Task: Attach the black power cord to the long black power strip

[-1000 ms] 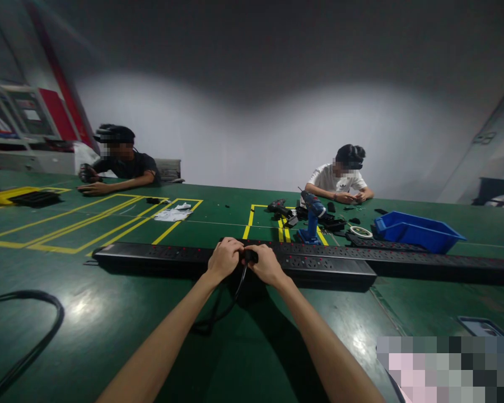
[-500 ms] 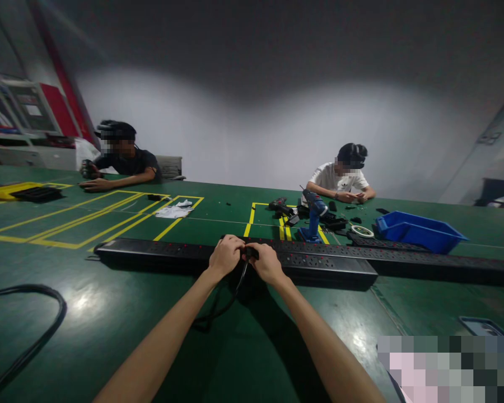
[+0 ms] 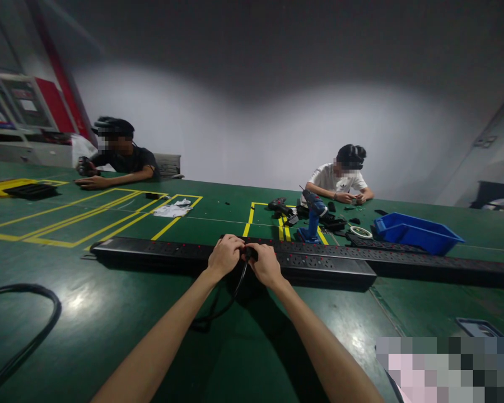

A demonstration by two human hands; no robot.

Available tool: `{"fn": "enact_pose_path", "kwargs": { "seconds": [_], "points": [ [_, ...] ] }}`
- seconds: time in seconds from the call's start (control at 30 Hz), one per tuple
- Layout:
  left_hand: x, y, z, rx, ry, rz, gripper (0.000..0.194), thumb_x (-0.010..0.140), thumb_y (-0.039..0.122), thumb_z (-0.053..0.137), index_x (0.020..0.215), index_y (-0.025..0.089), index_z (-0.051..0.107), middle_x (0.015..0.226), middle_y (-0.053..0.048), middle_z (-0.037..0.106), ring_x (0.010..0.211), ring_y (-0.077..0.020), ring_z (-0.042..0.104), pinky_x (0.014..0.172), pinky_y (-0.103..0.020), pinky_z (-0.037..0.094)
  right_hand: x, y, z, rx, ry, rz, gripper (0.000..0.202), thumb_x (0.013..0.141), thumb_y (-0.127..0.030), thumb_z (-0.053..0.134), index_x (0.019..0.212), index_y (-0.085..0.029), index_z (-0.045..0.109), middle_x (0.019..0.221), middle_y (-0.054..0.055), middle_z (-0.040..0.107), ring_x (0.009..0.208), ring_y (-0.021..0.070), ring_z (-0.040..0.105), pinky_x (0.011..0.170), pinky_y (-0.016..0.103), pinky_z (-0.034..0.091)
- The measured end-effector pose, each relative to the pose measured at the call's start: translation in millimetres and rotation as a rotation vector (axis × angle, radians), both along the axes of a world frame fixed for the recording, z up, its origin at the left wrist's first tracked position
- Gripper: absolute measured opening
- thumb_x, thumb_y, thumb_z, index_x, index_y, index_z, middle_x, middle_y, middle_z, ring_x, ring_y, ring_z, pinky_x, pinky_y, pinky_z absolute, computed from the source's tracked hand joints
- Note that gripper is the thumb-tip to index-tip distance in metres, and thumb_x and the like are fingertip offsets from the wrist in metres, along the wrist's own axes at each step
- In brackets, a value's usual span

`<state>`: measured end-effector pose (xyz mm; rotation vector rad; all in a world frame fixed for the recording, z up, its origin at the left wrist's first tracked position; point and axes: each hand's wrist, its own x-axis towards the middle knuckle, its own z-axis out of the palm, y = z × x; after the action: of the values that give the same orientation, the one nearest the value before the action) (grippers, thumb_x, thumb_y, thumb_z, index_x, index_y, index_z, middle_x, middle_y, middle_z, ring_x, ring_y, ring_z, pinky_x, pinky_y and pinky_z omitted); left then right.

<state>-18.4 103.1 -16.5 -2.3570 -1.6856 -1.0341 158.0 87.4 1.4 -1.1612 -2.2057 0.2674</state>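
Observation:
A long black power strip (image 3: 327, 267) with rows of sockets and small red marks lies across the green table in front of me. At its middle, a black plug (image 3: 249, 253) sits against the socket face, its black cable (image 3: 239, 284) hanging down toward the table. My right hand (image 3: 265, 263) is closed, thumb and fingers pinching this plug. Close beside it, my left hand (image 3: 225, 255) is closed over the strip, fingertips near the plug. The fingers partly hide the plug, so I cannot tell how deep it sits.
Behind lies another long black strip (image 3: 453, 270). A blue cordless drill (image 3: 313, 218), a blue bin (image 3: 418, 232) and a tape roll (image 3: 361, 232) stand beyond it. Thick black cable (image 3: 52, 313) loops at left. Two people sit across the table (image 3: 121, 313); a phone (image 3: 479, 327) lies at right.
Both hands stay at the plug with hardly any movement. The whole view has shifted very slightly, objects at the sides sitting a little further left.

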Motion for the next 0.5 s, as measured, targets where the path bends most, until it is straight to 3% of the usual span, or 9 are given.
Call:
{"fn": "enact_pose_path", "kwargs": {
  "seconds": [0.27,0.5],
  "points": [
    [1.1,-3.9,4.9,-0.046,-0.008,0.01,0.033,0.081,0.013,0.043,0.088,0.024,0.073,0.111,-0.002,0.069,0.114,-0.0233,0.052,0.099,-0.04,0.043,-1.9,-4.7,-6.8,0.109,0.07,0.019,0.039,0.079,-0.013,0.059,0.116,-0.024,0.062,0.106,0.006,0.066,0.104,0.0234,0.054,0.094,0.038,0.039],
    [1.5,-7.1,8.2,-0.049,-0.017,0.005,0.032,0.082,0.014,0.043,0.081,0.026,0.073,0.109,-0.001,0.07,0.113,-0.0229,0.052,0.1,-0.041,0.041,-5.0,8.1,-4.7,0.011,0.447,-0.088,0.032,0.09,-0.035,0.052,0.115,-0.019,0.061,0.104,0.007,0.068,0.095,0.0207,0.061,0.084,0.032,0.046]
  ]
}}
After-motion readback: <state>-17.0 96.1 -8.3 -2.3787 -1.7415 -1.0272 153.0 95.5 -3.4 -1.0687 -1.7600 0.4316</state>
